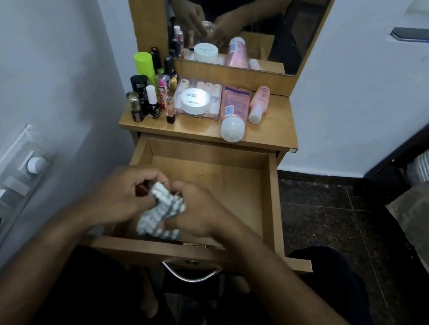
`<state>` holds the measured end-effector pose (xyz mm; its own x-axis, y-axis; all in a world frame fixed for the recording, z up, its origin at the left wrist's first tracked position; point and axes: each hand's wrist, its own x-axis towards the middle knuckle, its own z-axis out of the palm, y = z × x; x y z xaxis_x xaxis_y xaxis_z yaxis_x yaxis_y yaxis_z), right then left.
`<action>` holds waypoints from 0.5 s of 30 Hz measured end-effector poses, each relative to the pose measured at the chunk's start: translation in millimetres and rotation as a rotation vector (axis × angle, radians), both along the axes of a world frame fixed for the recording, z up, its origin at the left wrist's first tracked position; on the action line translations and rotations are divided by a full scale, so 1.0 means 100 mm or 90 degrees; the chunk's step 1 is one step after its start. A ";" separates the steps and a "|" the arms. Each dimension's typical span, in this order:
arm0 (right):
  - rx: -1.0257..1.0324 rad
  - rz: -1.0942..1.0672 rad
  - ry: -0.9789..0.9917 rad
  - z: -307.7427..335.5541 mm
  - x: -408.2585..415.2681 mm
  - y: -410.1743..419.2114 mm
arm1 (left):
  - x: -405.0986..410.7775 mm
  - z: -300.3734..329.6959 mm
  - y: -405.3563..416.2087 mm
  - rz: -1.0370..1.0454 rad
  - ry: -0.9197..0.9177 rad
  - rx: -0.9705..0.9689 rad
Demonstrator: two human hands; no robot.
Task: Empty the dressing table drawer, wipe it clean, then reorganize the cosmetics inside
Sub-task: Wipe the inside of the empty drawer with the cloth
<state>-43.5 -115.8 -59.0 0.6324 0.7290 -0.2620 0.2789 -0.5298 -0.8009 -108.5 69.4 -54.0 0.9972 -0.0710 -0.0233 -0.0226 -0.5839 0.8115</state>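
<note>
Checked cloth bunched between fingers of both hands.

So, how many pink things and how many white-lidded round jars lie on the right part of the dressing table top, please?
Pink tube with white cap: 1
Pink bottle with white cap: 1
Round white jar, on the clear case: 1
Total: 3
</note>
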 end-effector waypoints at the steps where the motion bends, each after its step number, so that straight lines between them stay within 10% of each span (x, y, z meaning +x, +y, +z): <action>1: 0.000 -0.032 -0.027 0.00 0.07 -0.01 | 0.07 0.01 -0.06 0.013 -0.048 0.024; 7: 0.056 -0.133 -0.268 -0.10 0.43 0.19 | 0.42 -0.04 -0.12 0.097 -0.216 0.183; 15: -0.073 0.037 -0.323 -0.57 0.43 0.64 | 0.43 -0.28 -0.09 0.108 -0.056 0.399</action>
